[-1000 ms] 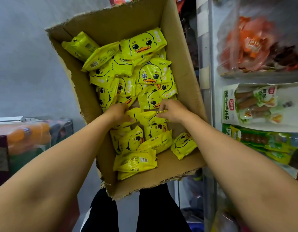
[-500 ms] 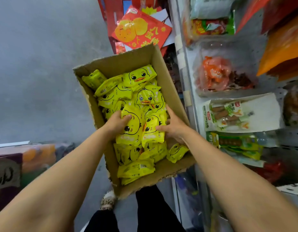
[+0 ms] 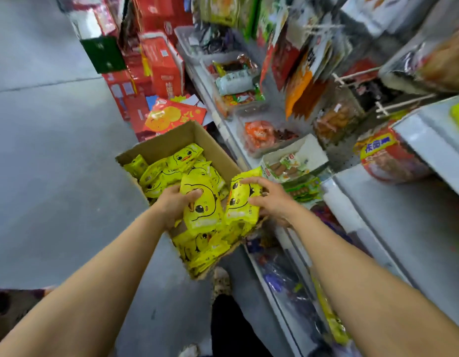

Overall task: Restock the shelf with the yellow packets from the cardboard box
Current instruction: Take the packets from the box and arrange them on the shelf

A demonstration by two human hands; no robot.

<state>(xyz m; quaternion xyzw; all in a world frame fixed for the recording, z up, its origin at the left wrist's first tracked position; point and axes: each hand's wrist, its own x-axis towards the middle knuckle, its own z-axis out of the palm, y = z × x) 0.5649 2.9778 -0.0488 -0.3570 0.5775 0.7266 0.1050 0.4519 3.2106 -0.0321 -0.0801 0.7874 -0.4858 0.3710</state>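
Note:
An open cardboard box [image 3: 171,143] sits low in front of me, holding several yellow packets [image 3: 169,168] printed with a duck face. My left hand [image 3: 173,204] grips a bunch of yellow packets [image 3: 201,210] lifted above the pile. My right hand [image 3: 271,199] grips a second bunch of yellow packets [image 3: 242,199] over the box's right wall. The shelf [image 3: 393,215] stands to the right, its near stretch bare grey metal.
Trays of packaged snacks [image 3: 264,135] and a white carton of sausages [image 3: 292,161] line the shelf beyond the box. Bags hang on pegs [image 3: 300,81] above. Red gift boxes [image 3: 161,65] are stacked on the grey floor behind the box. My leg [image 3: 231,328] is below.
Both hands have lifted bunches of yellow packets out of the pile; the right bunch has moved rightward to the box's wall. The view has swung up and out, bringing more shelf into sight.

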